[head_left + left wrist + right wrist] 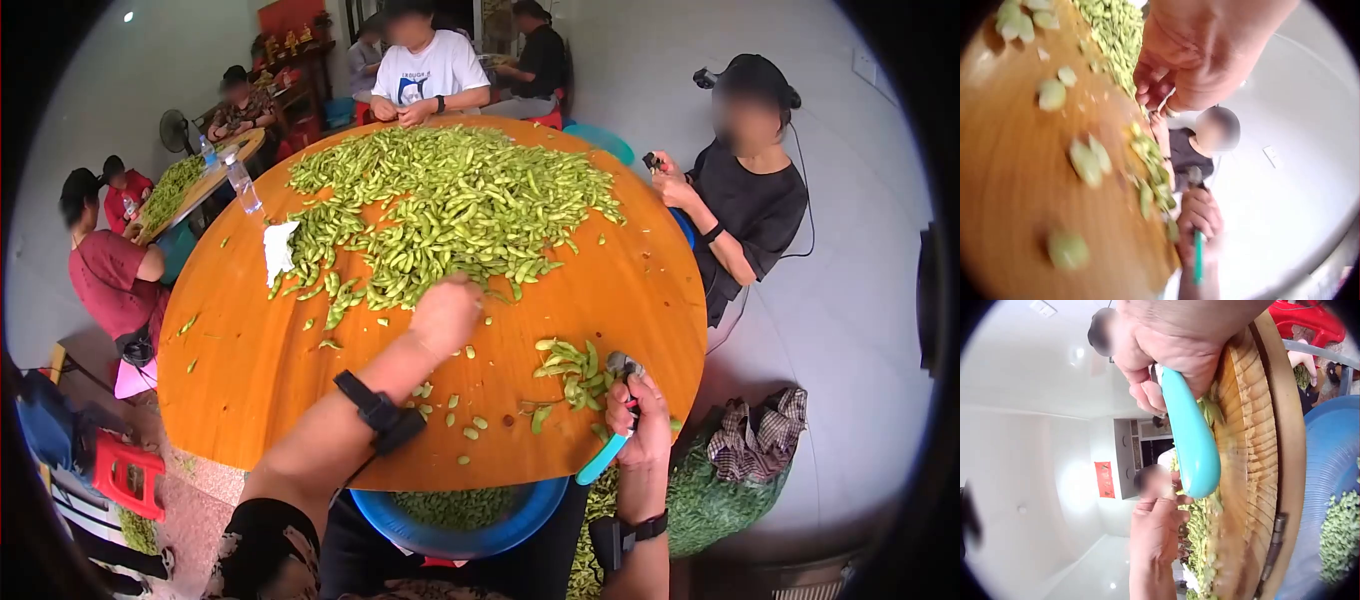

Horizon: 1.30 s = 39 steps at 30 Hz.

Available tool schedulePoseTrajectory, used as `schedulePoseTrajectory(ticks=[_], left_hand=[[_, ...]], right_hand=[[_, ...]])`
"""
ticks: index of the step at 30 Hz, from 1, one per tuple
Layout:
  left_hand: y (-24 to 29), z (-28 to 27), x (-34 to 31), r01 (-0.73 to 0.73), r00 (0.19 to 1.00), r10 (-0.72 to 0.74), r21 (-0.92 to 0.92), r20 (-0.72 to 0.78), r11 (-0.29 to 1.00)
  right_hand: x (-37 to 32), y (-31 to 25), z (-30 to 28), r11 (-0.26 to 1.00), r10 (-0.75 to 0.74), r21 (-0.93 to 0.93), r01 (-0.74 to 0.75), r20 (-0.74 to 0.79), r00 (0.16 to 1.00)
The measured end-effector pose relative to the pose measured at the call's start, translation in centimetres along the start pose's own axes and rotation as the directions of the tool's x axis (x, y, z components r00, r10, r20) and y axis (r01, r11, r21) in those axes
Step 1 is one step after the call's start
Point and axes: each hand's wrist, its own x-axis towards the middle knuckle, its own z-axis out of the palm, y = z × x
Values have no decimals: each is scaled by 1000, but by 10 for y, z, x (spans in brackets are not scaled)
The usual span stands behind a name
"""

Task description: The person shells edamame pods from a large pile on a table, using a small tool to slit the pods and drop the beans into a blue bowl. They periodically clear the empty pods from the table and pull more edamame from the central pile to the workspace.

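My left hand (447, 318) is over the near edge of a large heap of green soybean pods (450, 210), blurred in the head view. Its fingers bend in toward the thumb in the left wrist view; I cannot tell whether anything is between the tips. At the table's front right, my right hand (645, 420) grips a plier-like tool with a turquoise handle (1191, 434) and a grey metal head (622, 364). Beside that head lies a small pile of pods (572, 372). Loose shelled beans (1087, 164) are scattered on the table between the hands.
Below the round wooden table's (250, 400) front edge stands a blue basin (540, 510) of green beans. A white tissue (279, 250) and a plastic bottle (243, 185) are at the left. A person (755, 180) sits at the right, another (430, 75) across.
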Motion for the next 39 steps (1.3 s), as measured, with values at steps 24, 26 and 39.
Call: schedulePoseTrajectory(ticks=[24,26,39], left_hand=[[-16,-15,7,67,994,-79,148,73,987],[3,-35,-12,98,986,-106,73,125,993],[45,-39,-99,222,963,25,-845,268,487]], right_hand=[[1,0,4,995,17,-95,-20,-31,999],[-1,-2,6,976,46,-211,-55,-48,998],[-16,52,102,622,312,-738,-263,-75,947]])
